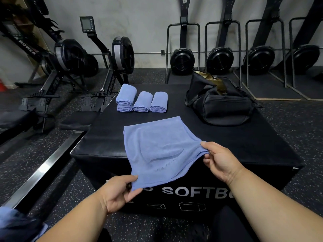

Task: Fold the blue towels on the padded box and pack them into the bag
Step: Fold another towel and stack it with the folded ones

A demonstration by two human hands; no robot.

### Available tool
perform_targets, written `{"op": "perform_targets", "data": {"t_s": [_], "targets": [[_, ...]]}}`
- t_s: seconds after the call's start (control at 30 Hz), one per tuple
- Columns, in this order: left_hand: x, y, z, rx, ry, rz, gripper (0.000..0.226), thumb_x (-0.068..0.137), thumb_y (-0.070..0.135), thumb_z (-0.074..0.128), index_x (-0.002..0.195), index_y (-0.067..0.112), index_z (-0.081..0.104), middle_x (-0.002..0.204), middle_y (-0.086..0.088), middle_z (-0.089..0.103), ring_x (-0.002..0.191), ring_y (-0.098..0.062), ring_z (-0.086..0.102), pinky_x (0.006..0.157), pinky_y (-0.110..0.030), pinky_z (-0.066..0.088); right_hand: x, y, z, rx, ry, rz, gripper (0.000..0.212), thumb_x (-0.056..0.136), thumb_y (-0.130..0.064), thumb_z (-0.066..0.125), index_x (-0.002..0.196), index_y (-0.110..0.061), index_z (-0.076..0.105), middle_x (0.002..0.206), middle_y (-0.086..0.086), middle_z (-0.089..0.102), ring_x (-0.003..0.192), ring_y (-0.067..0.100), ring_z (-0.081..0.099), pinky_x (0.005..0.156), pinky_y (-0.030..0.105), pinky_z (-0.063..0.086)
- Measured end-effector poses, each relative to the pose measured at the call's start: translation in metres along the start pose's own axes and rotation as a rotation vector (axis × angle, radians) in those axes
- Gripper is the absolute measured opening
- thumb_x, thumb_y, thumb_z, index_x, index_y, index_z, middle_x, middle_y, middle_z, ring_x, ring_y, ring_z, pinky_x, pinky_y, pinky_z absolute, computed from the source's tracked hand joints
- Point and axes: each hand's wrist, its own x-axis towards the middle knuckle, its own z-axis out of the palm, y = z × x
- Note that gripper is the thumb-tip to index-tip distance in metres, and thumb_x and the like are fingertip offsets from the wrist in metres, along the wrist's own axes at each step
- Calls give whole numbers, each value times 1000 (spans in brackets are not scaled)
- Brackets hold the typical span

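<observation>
Four folded towels point(142, 101) sit at the far left of the padded box point(218, 142), two stacked so the lower one barely shows, beside the open black bag point(220, 103) whose inside I can't see. My left hand point(118, 193) pinches the spread towel point(157, 147) at its near corner, hanging over the box's front edge, and my right hand point(220, 159) pinches its right corner, the far half lying flat on the bare top.

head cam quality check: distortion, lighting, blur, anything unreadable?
Head view: strong wide-angle bending, with the floor rail and rack frames bowed near the edges; dim, even light, so the black bag nearly merges with the box; centre sharp, both hands and the towel crisp; bottom-left corner smeared by a blurred blue shape; towel hides part of the box lettering.
</observation>
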Motion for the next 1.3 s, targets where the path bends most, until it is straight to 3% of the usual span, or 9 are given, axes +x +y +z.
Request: {"op": "perform_targets", "data": {"t_s": [0.1, 0.2, 0.37, 0.67, 0.77, 0.87, 1.03, 1.2, 1.3], "targets": [[-15, 14, -10, -67, 7, 79, 23, 101, 2, 60, 119, -8, 71, 114, -18, 76, 81, -18, 77, 61, -26, 64, -4, -2, -3, 5, 16, 23, 16, 100, -8, 64, 84, -11, 64, 73, 0, 59, 56, 6, 46, 48, 16, 40], [-26, 19, -16, -81, 41, 134, 21, 98, 1, 63, 115, -9, 72, 105, -15, 78, 85, -16, 73, 64, -25, 65, -9, -4, -4, 36, 47, 70, 11, 98, -5, 67, 88, -9, 65, 71, -2, 59, 55, 5, 51, 47, 16, 45], [-38, 13, -16, -55, 95, 117, 20, 99, 1, 62, 114, -9, 72, 104, -14, 77, 92, -18, 68, 71, -26, 63, -18, 0, -10, 50, 78, 293, 16, 98, -2, 65, 84, -8, 62, 66, -1, 56, 46, 3, 46, 38, 12, 39], [-53, 9, -5, -86, 195, 179, 6, 98, 3, 66, 98, 3, 72, 74, 1, 75, 70, -7, 60, 51, -12, 53, -27, 3, -18, 66, 58, 271, 5, 97, 2, 66, 93, -1, 65, 75, 7, 57, 57, 9, 57, 46, 16, 52], [-56, 6, -3, -85, 224, 238, 8, 96, -1, 68, 102, 0, 73, 78, 0, 77, 65, -5, 66, 51, -13, 53, -29, 2, -20, 17, 55, 252, 8, 98, 1, 65, 91, -3, 65, 69, 5, 61, 54, 8, 58, 47, 16, 53], [-60, 5, -3, -61, 242, 276, 10, 95, -4, 67, 100, 1, 73, 82, 0, 79, 80, -8, 64, 59, -13, 54, -30, 3, -23, -84, 51, 255, 11, 98, -1, 66, 88, -5, 65, 65, 3, 64, 54, 9, 59, 49, 18, 53], [-65, 3, -3, -23, 194, 320, 23, 97, -5, 60, 112, 1, 77, 110, -3, 80, 98, -10, 68, 81, -22, 48, -30, 5, -26, -168, 21, 233, 7, 98, -1, 66, 94, -7, 64, 73, 5, 67, 63, 12, 61, 56, 21, 56], [-66, 3, 0, 51, 121, 334, 33, 97, -8, 56, 120, 3, 76, 120, -2, 78, 98, -4, 72, 69, -13, 57, -32, 3, -29, -170, -29, 226, 8, 96, 0, 66, 92, -6, 70, 75, 6, 71, 65, 13, 65, 61, 22, 59], [-67, 3, 0, 88, 110, 345, 38, 95, -12, 52, 121, 3, 76, 121, -3, 78, 100, -6, 71, 67, -14, 56, -33, 3, -30, -200, -96, 218, 12, 96, 4, 65, 102, -1, 73, 87, 10, 76, 70, 13, 68, 66, 22, 59]]}}
